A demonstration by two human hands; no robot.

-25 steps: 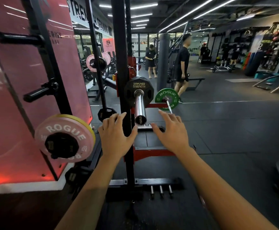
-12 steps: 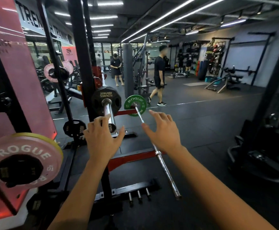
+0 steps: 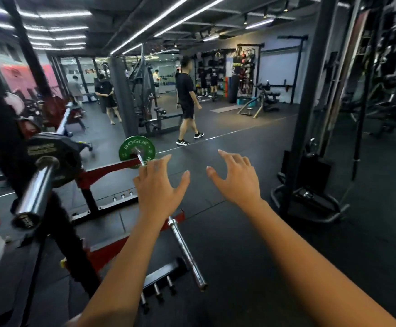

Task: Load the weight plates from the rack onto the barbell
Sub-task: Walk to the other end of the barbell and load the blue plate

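Observation:
A steel barbell (image 3: 185,252) lies on the black floor, its bare near sleeve pointing toward me and a green Rogue plate (image 3: 131,146) on its far end. My left hand (image 3: 159,188) hovers over the bar's middle, fingers spread, holding nothing. My right hand (image 3: 236,177) is raised to the right of the bar, also open and empty. On the left, a black Hammer Strength plate (image 3: 62,154) sits on a thick chrome sleeve (image 3: 35,188) of the rack.
The rack's black upright (image 3: 1,128) and red base frame (image 3: 107,169) stand at left, with small pegs (image 3: 161,290) low near the bar. A cable machine (image 3: 310,138) stands at right. A person in black (image 3: 187,100) walks across the far floor; others stand behind.
My view has swung right: the pink Rogue plate on the rack has left the frame. Both hands have drifted right, away from the rack's chrome sleeve and over the floor barbell.

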